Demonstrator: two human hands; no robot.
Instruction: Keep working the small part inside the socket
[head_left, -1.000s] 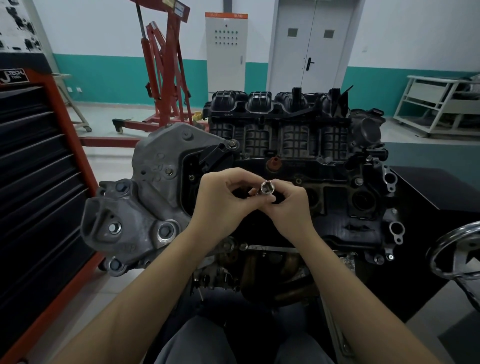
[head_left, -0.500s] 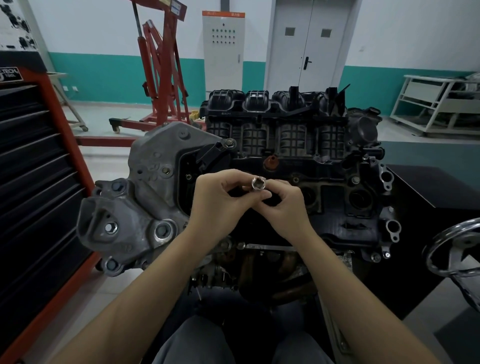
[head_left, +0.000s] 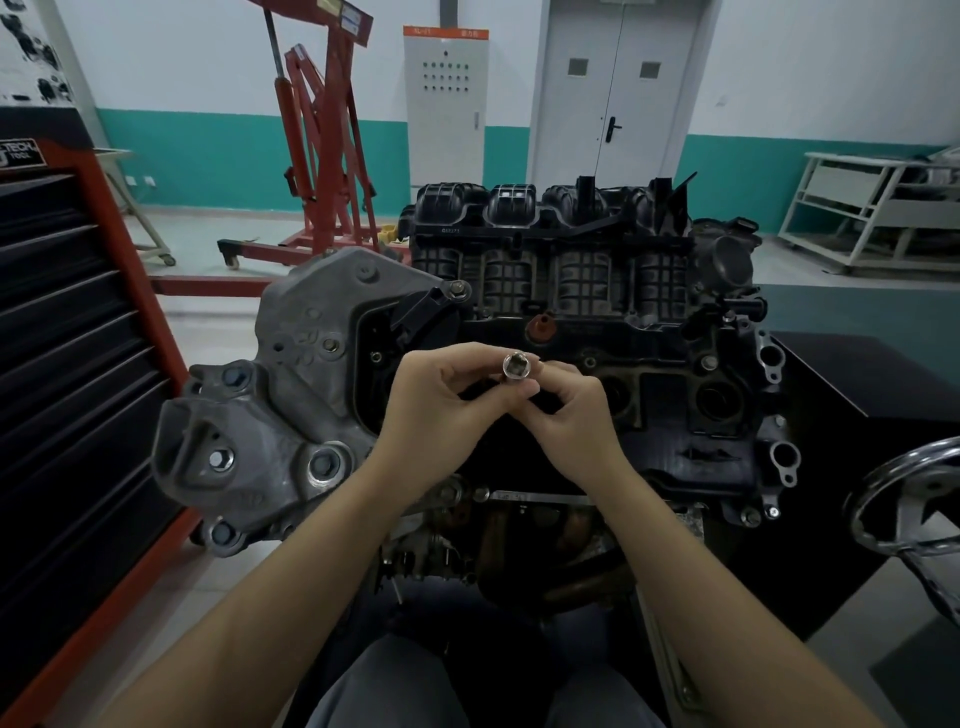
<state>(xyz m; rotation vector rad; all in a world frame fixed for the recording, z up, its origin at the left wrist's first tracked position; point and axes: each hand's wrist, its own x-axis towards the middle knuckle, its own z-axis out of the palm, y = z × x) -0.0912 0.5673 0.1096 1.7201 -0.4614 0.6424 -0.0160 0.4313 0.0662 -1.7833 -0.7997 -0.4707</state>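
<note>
Head camera looks down past grey-trousered knees to both hands raised before the engine (head_left: 519, 322), left hand (head_left: 441, 410) and right hand (head_left: 574, 415) curling their fingertips to pinch one small chrome socket (head_left: 516, 366) between them, open end up, with the red hoist (head_left: 322, 140) and grey cabinet (head_left: 445, 104) beyond.

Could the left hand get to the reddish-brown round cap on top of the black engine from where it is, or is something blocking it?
Probably yes. The left hand sits just in front of the reddish-brown round cap with nothing between, but it is pinching the small silver metal socket with the right hand.
</note>
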